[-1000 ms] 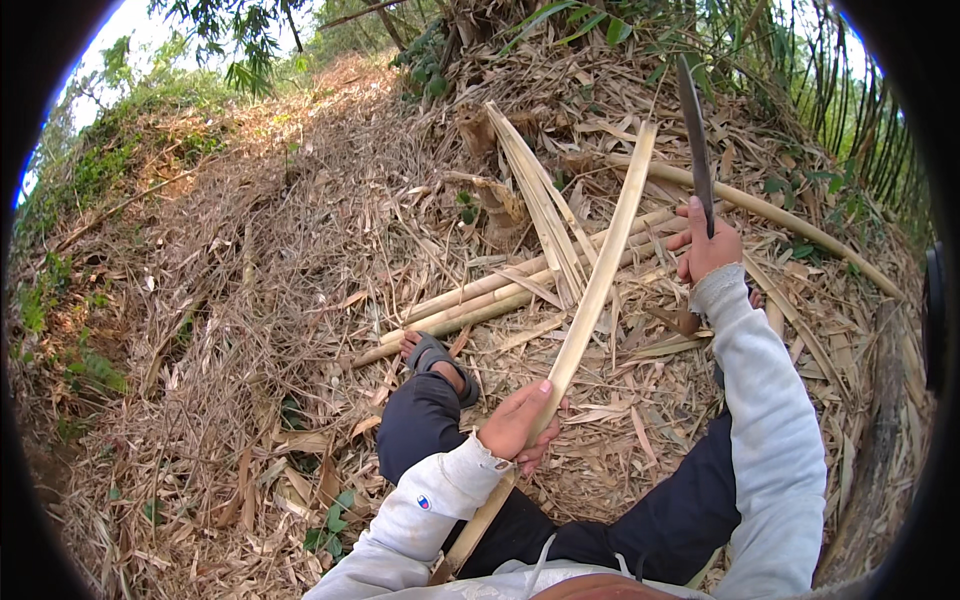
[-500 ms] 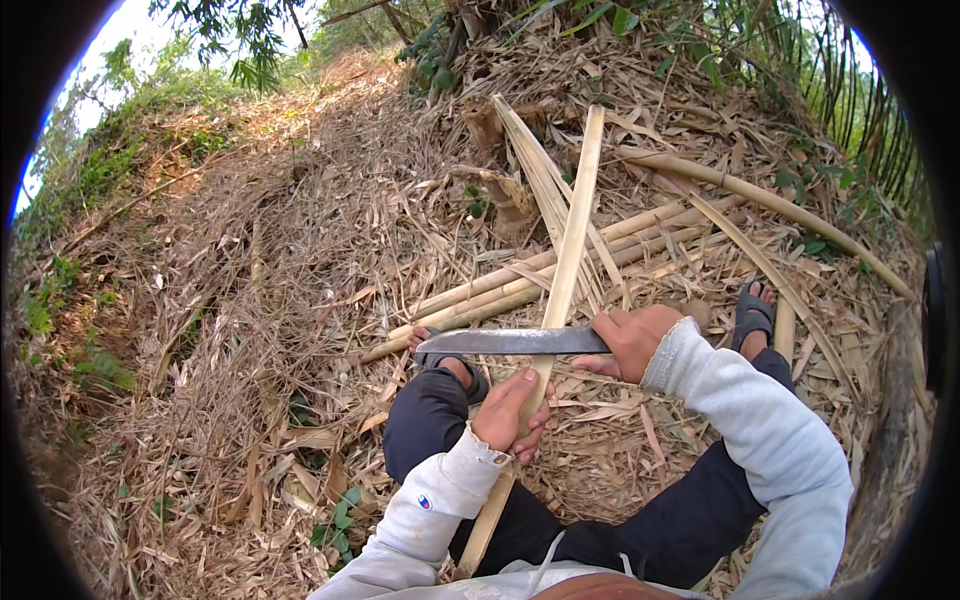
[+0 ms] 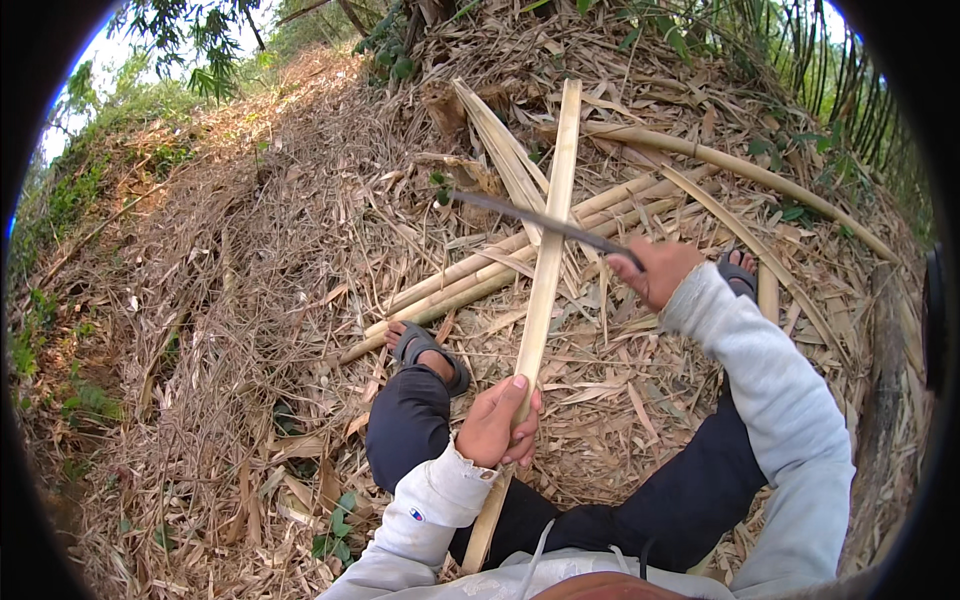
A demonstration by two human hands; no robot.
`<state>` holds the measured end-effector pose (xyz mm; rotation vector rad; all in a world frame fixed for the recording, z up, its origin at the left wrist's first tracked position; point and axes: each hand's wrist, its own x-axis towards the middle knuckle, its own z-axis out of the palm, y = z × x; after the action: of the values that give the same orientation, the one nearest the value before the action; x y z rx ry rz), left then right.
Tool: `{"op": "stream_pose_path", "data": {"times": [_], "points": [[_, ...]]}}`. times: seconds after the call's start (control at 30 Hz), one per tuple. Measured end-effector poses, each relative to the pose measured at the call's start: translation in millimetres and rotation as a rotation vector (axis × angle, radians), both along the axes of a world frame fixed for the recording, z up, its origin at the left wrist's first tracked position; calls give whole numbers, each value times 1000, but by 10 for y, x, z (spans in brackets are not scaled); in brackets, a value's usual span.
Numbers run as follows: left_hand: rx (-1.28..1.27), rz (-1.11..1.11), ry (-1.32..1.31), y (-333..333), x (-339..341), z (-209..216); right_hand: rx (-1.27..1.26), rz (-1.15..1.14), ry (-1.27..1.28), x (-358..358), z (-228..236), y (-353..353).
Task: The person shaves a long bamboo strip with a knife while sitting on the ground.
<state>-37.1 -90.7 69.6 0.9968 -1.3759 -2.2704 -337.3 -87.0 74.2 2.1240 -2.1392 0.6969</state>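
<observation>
My left hand (image 3: 498, 422) is closed round a long, pale split bamboo strip (image 3: 550, 270), which slants from my lap up and away over the ground. My right hand (image 3: 662, 270) grips the handle end of a long-bladed machete (image 3: 520, 212); the handle itself is hidden in my fingers. The dark blade lies across the strip well beyond my left hand, its tip pointing up and left. I see the blade nearly edge-on, and whether it touches the strip I cannot tell.
Several round bamboo poles (image 3: 470, 283) lie crosswise beyond my feet. Split strips (image 3: 500, 150) lean near a cut stump (image 3: 470, 175). A curved pole (image 3: 740, 160) lies at the right, and a log (image 3: 885, 380) at the far right. Dry leaves (image 3: 230, 330) cover the sloping ground.
My right hand and the machete have moved away from my left hand, farther up the strip. The blade has turned from broadside and level to edge-on and tilted. My left hand keeps its hold.
</observation>
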Motion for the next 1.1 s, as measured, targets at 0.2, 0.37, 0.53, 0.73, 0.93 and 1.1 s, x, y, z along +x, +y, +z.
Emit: {"op": "stream_pose_path", "data": {"times": [0.2, 0.37, 0.53, 0.73, 0.93, 1.1], "points": [[89, 19, 7, 41, 41, -16, -9, 171, 131, 283, 147, 72], [120, 11, -51, 83, -8, -5, 57, -52, 37, -84, -13, -18], [90, -27, -40, 159, 128, -4, 4, -8, 90, -182, 105, -52], [94, -50, -85, 174, 149, -30, 21, -100, -1, -336, 11, -40], [88, -117, -117, 271, 214, -152, -31, -300, -78, -821, 90, -46], [20, -94, -136, 342, 310, -242, -12, 22, 159, -295, 109, 140]]}}
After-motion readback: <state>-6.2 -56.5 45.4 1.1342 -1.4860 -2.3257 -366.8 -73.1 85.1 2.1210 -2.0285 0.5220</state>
